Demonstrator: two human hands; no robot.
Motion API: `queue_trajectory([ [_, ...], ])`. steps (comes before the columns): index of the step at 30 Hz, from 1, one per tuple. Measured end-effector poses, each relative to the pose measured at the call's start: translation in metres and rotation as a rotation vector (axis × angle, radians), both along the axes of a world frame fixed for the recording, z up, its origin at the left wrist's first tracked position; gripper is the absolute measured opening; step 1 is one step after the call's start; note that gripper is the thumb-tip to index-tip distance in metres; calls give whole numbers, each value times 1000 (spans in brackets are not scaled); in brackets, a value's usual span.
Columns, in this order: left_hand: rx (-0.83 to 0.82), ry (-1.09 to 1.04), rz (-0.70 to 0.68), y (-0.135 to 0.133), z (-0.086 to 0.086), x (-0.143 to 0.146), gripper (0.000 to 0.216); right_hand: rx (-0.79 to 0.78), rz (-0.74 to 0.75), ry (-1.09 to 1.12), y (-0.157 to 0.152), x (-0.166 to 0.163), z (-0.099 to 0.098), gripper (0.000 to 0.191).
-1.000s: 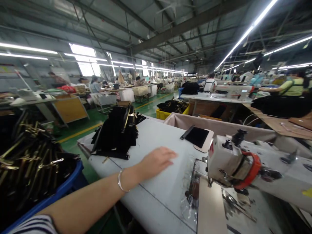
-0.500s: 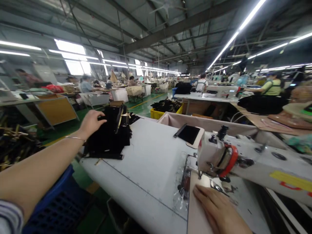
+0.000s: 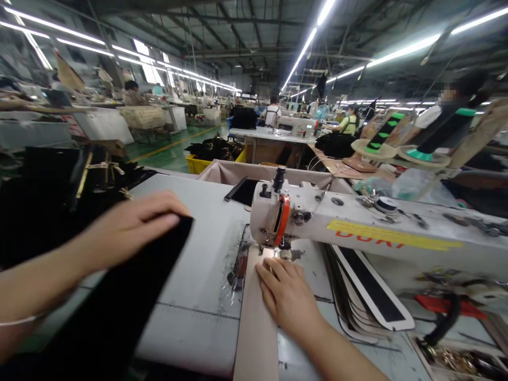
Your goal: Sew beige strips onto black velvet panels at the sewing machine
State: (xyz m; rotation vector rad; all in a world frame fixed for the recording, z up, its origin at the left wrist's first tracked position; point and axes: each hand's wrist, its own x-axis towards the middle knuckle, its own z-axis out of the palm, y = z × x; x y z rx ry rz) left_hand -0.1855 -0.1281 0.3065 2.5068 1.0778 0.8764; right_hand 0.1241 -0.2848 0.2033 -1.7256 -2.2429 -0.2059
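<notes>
My left hand [image 3: 138, 225], slightly blurred, pinches the top corner of a black fabric piece [image 3: 130, 296] that hangs down to the lower left. Flat on a long beige strip [image 3: 257, 328], my right hand [image 3: 288, 296] rests with its fingers stretched toward the needle. The strip runs under the presser foot of the white sewing machine [image 3: 265, 211], whose head has a red guard. Beyond my left hand lies a pile of black pieces [image 3: 47, 174], some tied in a bundle.
Right of the machine bed lies a stack of beige-edged panels [image 3: 384, 296]. A yellow crate [image 3: 194, 164] of black pieces stands past the table [image 3: 178, 196]. Thread spools [image 3: 384, 132] rise behind the machine arm. Several people work farther off.
My left hand has come away from the black pile toward me, now with a black fabric piece in it. My view has turned right. My right hand stays on the beige strip.
</notes>
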Motion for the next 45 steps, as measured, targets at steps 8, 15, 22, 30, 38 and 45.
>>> queue_trajectory([
  [8,-215,163,-232,-22,-95,124,24,-49,-9,40,1,-1,0,37],
  [15,-300,11,-236,-25,-100,124,15,-54,-14,60,2,0,0,42],
  [22,-352,56,-247,-19,-92,156,12,-84,-29,36,3,2,0,49],
  [30,-307,46,-171,-17,-95,162,13,-86,-42,3,4,3,-3,52],
  [38,-251,49,-91,-20,-103,164,15,-75,-49,-22,6,2,-4,54],
  [45,-145,77,-86,-26,-102,161,13,-75,-36,10,3,5,-4,46],
])
